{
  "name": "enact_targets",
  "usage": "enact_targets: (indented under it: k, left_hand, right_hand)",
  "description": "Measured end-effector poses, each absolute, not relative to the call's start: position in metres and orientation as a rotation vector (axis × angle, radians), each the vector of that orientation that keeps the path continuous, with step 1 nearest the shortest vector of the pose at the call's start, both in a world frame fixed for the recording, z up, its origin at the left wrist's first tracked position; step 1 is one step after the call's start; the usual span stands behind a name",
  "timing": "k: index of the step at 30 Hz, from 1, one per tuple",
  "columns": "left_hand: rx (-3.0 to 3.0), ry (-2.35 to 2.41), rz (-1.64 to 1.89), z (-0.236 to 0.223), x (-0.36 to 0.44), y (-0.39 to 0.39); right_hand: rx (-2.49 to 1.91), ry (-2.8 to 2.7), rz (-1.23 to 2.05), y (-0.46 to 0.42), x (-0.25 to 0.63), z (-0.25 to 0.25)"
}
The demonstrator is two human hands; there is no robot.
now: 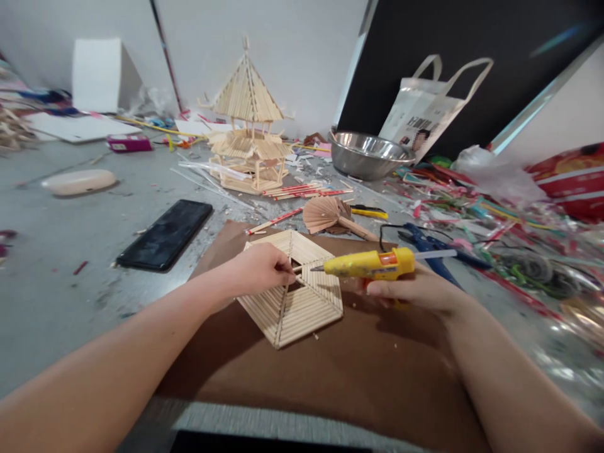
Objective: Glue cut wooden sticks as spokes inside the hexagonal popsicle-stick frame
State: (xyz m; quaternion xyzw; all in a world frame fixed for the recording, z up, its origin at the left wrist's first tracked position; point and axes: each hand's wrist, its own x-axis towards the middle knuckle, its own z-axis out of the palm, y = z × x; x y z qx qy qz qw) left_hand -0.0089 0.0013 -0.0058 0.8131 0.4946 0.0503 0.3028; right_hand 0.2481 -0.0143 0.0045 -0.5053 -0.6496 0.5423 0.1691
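A six-sided panel of thin wooden sticks [304, 309] lies on a brown sheet [330, 377], with gaps near its centre. My left hand [262, 267] reaches over the panel's left part. Its thumb and forefinger pinch a short wooden stick [298, 269] at the centre gap. My right hand [410, 289] is closed round a yellow hot glue gun [370, 264]. A clear glue stick [436, 254] pokes out of the gun's back. The gun's nozzle points left, close over the panel near the left fingertips; whether it touches anything, I cannot tell.
Behind the panel stands a wooden-stick pavilion model [250, 126]. A black phone [165, 236] lies to the left. Beyond the sheet are a brown pleated fan shape [325, 215], a yellow cutter [370, 212], blue-handled pliers [429, 251] and a steel bowl [368, 154]. Scraps litter the right side.
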Motion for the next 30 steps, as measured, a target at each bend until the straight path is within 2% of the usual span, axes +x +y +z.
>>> enact_targets:
  k: [30]
  left_hand:
    - [2.176,1.184,0.055,-0.0071,-0.0015,0.0098]
  right_hand:
    - [-1.436,-1.74,1.475,-0.0138,0.2429,0.0003]
